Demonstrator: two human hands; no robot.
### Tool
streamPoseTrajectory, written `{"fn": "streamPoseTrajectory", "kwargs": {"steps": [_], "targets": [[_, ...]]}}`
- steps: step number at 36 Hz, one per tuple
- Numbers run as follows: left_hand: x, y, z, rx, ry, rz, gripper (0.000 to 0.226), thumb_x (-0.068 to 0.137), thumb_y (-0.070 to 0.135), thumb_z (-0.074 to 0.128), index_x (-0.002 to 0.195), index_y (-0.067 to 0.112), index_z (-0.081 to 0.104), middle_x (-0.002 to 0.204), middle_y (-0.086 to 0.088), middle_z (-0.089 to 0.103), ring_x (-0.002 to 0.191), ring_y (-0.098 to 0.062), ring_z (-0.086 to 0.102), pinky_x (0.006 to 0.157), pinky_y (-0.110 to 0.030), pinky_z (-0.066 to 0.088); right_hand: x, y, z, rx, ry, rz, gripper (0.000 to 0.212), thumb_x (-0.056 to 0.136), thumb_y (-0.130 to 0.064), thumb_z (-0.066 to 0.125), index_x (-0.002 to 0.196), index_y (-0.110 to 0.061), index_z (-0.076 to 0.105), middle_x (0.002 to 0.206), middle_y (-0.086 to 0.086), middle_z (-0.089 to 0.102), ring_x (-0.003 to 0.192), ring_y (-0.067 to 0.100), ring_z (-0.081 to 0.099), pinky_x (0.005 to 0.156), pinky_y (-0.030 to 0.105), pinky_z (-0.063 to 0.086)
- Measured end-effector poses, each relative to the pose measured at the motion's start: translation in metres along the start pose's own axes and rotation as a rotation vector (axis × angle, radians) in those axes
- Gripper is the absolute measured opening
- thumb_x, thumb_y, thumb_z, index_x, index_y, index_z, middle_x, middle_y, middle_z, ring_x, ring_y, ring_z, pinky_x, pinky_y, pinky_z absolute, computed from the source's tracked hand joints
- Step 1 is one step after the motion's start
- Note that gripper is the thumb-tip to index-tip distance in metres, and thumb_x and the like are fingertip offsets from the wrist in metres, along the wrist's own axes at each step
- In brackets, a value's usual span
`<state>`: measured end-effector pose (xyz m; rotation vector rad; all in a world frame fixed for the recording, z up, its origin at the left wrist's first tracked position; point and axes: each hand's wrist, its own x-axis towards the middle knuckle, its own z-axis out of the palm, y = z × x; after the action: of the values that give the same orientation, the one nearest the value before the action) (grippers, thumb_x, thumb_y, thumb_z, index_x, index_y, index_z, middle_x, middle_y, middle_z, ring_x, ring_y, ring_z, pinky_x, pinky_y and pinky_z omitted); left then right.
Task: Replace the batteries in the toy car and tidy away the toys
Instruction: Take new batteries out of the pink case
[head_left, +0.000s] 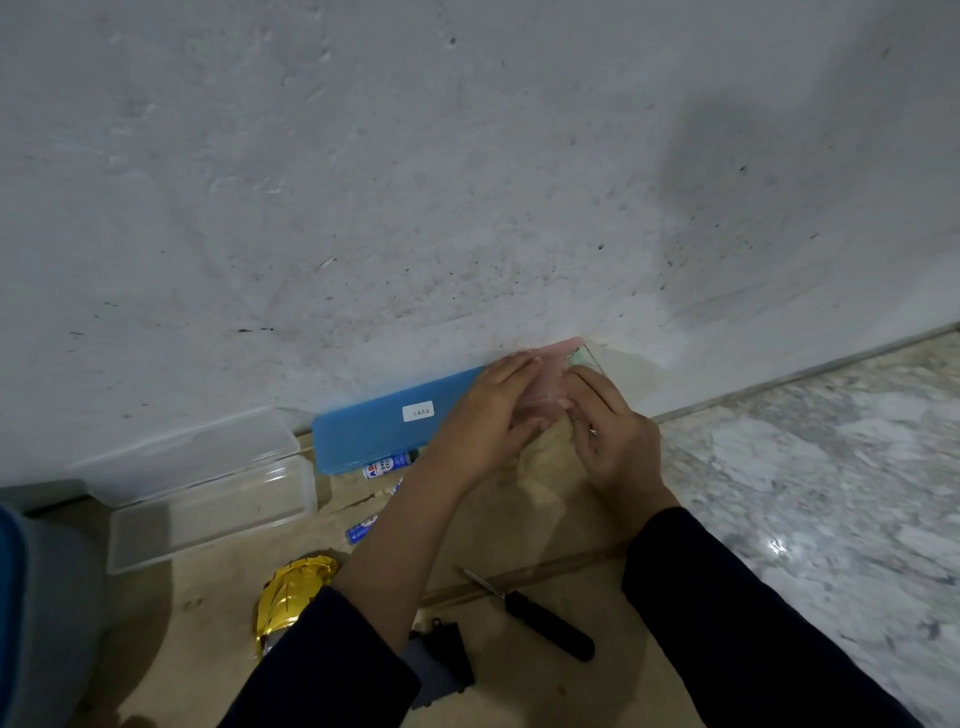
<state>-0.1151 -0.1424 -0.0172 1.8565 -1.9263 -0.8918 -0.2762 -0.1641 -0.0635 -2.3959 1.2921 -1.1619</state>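
Observation:
My left hand (485, 415) and my right hand (615, 434) meet at the foot of the wall, both gripping a pale pink translucent box (550, 382) with a clear corner. What the box holds is hidden. A blue battery (389, 463) lies just left of my left wrist, and another blue battery (362, 530) lies nearer me. A black-handled screwdriver (545, 623) rests on the floor between my forearms. A dark flat toy part (441, 665) lies under my left sleeve. A crumpled gold foil toy (291, 597) sits to its left.
A blue lid (374, 431) with a white label leans against the grey wall. An open clear plastic box (208, 499) stands at the left by the wall. Beige floor lies below me, and marbled tile (805, 493) spreads to the right.

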Motion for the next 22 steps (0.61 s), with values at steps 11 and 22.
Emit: {"fn": "streamPoseTrajectory", "kwargs": {"steps": [11,22], "targets": [[0.0,-0.003,-0.012,-0.072,-0.072,0.0,0.063,0.09,0.036,0.059,0.146,0.021,0.033,0.155,0.007,0.024,0.143,-0.009,0.02,0.11,-0.017,0.012,0.001,0.004,-0.015,0.082,-0.138,0.086,0.029,0.093,-0.035,0.05,0.106,-0.018,0.07,0.116,-0.001,0.067,0.096,0.01,0.064,0.061,0.031,0.057],[-0.004,-0.003,-0.011,-0.02,-0.063,0.074,0.049,0.097,0.033,0.047,0.144,0.022,0.036,0.154,0.006,0.027,0.143,-0.006,0.019,0.108,-0.011,0.007,-0.003,0.002,-0.018,0.121,-0.103,0.318,0.042,0.081,-0.027,0.071,0.12,-0.013,0.063,0.128,-0.001,0.059,0.113,-0.002,0.051,0.091,0.01,0.041]]}}
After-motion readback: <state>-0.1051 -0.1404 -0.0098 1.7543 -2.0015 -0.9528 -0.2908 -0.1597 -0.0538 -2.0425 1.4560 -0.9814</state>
